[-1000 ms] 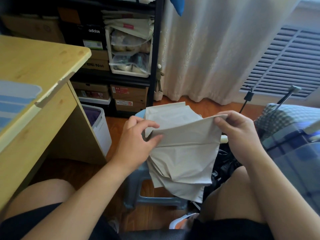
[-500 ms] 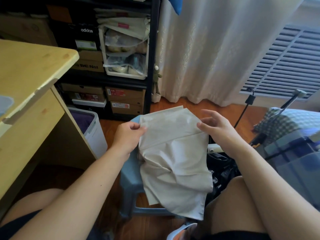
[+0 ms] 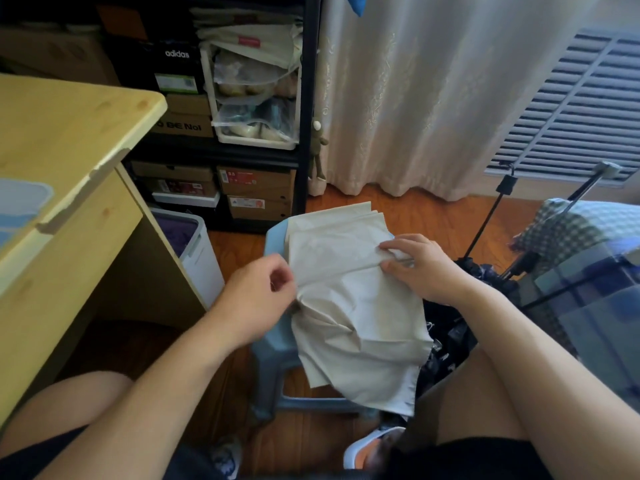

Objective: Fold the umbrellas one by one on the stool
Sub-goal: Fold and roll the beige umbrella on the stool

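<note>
Pleats of the beige umbrella [image 3: 349, 306], draped over the blue stool [image 3: 273, 237], want flattening evenly: the right hand [image 3: 420, 265] pinches the crease under its grip, the left hand [image 3: 258, 292] beside the cloth's edge curled, apparently holding nothing.

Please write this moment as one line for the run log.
step: folding beige umbrella on blue stool | left hand: pinches canopy's left edge | right hand: pinches fold at right edge | dark umbrella: waiting beside stool
</note>
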